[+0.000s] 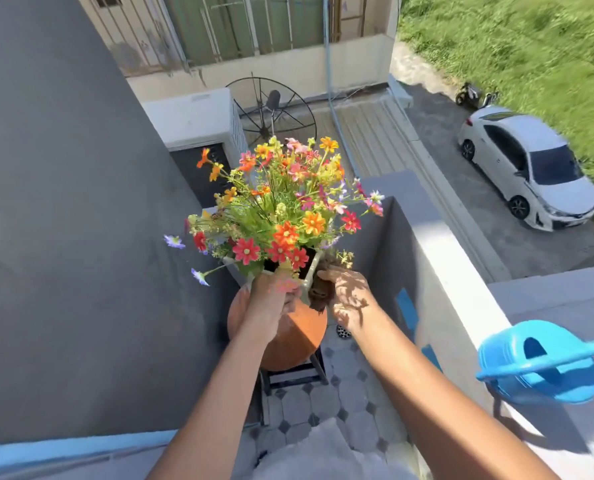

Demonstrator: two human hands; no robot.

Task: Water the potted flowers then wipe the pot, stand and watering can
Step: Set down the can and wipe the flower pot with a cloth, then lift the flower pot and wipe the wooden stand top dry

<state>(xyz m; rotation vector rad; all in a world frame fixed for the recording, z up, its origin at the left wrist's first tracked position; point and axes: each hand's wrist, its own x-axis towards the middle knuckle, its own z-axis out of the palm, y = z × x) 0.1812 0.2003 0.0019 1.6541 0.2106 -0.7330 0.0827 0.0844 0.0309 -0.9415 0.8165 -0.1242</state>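
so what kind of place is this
Most likely a small upper-floor balcony of a house: a tiled floor enclosed by a low parapet wall, with a white car on the street far below and a satellite dish on a neighbouring roof.

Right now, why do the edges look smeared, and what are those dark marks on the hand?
Head view: strong sun casts flower shadows on the right hand; grass and white car near the edges blur; wide lens bends the parapet.

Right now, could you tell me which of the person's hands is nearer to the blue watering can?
The right hand, on the pot's right rim, is nearer the watering can on the ledge. The left hand grips the pot's near rim, farther left.
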